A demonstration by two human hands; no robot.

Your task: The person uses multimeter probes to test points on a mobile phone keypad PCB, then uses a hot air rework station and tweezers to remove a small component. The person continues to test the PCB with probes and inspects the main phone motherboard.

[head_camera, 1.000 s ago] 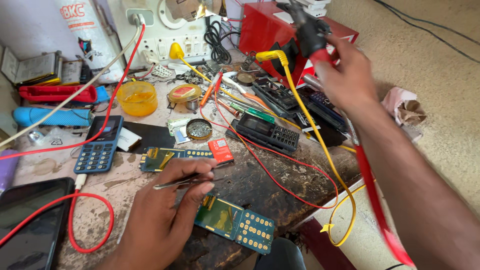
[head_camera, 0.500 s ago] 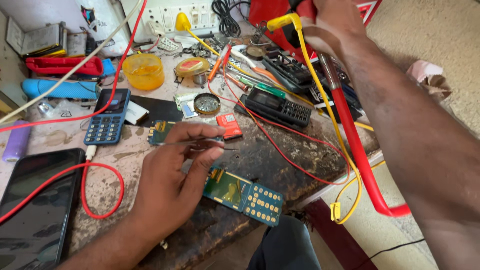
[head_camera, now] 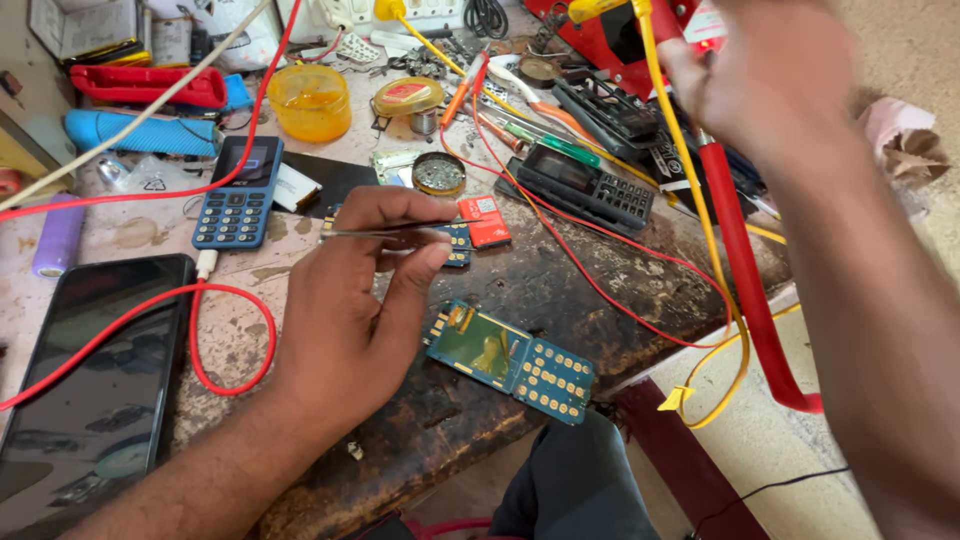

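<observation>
My left hand (head_camera: 350,310) pinches thin metal tweezers (head_camera: 400,229) above the worn bench, their tips near a small red card (head_camera: 485,220). A blue-green phone circuit board (head_camera: 510,358) with a gold keypad grid lies just right of that hand near the bench's front edge. A second board (head_camera: 455,245) is partly hidden behind my fingers. My right hand (head_camera: 775,85) is raised at the upper right, blurred, gripping a red-handled tool (head_camera: 745,270) with a thick red hose and a yellow cable (head_camera: 680,180) trailing down.
A blue keypad phone (head_camera: 238,192), a black smartphone (head_camera: 95,380) with a red cable (head_camera: 215,340), a yellow jar (head_camera: 310,100), a round tin (head_camera: 439,172), black phone shells (head_camera: 590,185), screwdrivers and red wires crowd the bench. A red box (head_camera: 640,40) stands at the back.
My left hand lifted off the board with the tweezers and drew back toward me. My right hand swung the red tool closer and higher; the view shifted downward.
</observation>
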